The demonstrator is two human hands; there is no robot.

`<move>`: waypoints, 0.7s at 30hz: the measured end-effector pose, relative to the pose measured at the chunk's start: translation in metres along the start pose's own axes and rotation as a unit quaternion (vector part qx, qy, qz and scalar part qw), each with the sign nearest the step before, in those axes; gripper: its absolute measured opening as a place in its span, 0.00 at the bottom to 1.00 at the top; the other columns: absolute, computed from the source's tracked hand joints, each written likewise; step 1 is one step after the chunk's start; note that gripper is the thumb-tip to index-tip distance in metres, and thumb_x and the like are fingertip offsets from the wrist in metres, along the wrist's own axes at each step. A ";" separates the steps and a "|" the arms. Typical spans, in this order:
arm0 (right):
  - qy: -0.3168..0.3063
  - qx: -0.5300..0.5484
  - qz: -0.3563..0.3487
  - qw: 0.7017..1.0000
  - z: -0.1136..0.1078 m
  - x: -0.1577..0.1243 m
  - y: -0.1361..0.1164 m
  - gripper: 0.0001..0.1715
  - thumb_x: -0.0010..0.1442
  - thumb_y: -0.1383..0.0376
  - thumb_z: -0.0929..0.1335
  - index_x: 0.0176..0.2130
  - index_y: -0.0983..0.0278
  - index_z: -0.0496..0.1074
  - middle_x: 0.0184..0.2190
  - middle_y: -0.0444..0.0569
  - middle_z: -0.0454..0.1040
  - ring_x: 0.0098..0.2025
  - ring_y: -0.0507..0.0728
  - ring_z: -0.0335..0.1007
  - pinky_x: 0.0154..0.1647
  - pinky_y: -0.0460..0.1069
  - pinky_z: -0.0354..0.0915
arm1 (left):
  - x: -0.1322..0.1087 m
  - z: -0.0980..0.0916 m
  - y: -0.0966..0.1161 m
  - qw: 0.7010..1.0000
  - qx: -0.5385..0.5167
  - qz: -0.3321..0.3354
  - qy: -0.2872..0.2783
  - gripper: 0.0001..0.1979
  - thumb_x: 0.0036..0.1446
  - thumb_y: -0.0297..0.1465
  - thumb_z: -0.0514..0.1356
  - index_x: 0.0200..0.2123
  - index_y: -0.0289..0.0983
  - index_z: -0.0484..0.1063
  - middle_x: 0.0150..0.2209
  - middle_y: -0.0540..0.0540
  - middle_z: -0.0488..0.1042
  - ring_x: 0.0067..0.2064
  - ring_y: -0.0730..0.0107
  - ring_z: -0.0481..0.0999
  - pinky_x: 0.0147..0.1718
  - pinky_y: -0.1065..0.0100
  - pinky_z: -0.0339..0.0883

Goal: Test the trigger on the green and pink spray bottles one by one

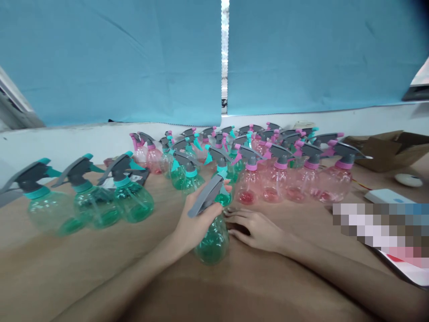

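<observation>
A green spray bottle (212, 241) with a grey trigger head stands in front of me, its head tilted to the left. My left hand (197, 214) is wrapped round its neck, just under the grey top. To the right of the bottle, my right hand (253, 226) lies low over the table, palm down, with fingers stretched toward the bottle and nothing in them. Whether its fingertips touch the bottle I cannot tell. Right behind my hands stand a pink spray bottle (246, 190) and a green spray bottle (191, 180).
Several green spray bottles (134, 201) form a row at the left. Pink and green bottles crowd the back of the wooden table (161, 286). A cardboard box (378, 152), a white mouse (408, 180) and a white box (389, 197) lie at the right. Blue curtains (117, 58) hang behind.
</observation>
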State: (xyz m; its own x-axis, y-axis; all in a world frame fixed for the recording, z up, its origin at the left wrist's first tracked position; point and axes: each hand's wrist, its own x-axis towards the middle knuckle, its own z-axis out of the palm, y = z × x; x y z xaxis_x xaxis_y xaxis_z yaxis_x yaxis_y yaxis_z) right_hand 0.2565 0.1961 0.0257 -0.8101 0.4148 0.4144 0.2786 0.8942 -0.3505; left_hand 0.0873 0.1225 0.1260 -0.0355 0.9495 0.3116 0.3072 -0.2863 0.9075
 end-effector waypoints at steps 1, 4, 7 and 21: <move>0.001 0.001 0.000 1.000 0.000 0.000 0.000 0.18 0.61 0.62 0.63 0.50 0.63 0.69 0.49 0.51 0.72 0.52 0.58 0.67 0.52 0.55 0.64 | 0.000 0.000 0.000 1.000 0.001 0.002 0.000 0.20 0.49 0.25 0.56 0.46 0.43 0.72 0.47 0.48 0.75 0.40 0.62 0.76 0.42 0.60 0.69; -0.001 0.007 -0.003 1.000 0.000 0.000 0.001 0.17 0.62 0.61 0.63 0.50 0.62 0.69 0.49 0.51 0.73 0.52 0.58 0.67 0.53 0.55 0.64 | 0.000 -0.001 0.001 1.000 0.003 0.002 -0.003 0.20 0.49 0.25 0.56 0.47 0.43 0.71 0.47 0.47 0.75 0.39 0.62 0.76 0.42 0.60 0.69; -0.001 0.011 0.000 1.000 0.000 -0.001 0.001 0.17 0.62 0.61 0.63 0.49 0.62 0.69 0.49 0.51 0.73 0.53 0.58 0.66 0.54 0.55 0.63 | 0.000 -0.001 0.000 1.000 -0.002 0.005 -0.008 0.21 0.49 0.25 0.55 0.48 0.42 0.70 0.48 0.47 0.75 0.37 0.64 0.76 0.42 0.60 0.68; -0.008 0.015 0.003 1.000 -0.002 0.001 -0.001 0.17 0.62 0.62 0.63 0.49 0.63 0.70 0.49 0.51 0.73 0.54 0.57 0.65 0.56 0.54 0.61 | 0.000 -0.004 -0.002 0.999 0.035 0.027 -0.016 0.23 0.50 0.24 0.54 0.49 0.44 0.70 0.48 0.48 0.74 0.43 0.62 0.75 0.42 0.60 0.69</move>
State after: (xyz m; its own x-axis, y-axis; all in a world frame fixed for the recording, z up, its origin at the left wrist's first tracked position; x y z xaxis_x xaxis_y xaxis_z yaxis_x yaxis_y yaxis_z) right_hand 0.2569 0.1959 0.0283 -0.8169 0.4171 0.3984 0.2686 0.8863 -0.3773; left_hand 0.0830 0.1230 0.1253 0.0121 0.9368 0.3495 0.3735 -0.3285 0.8675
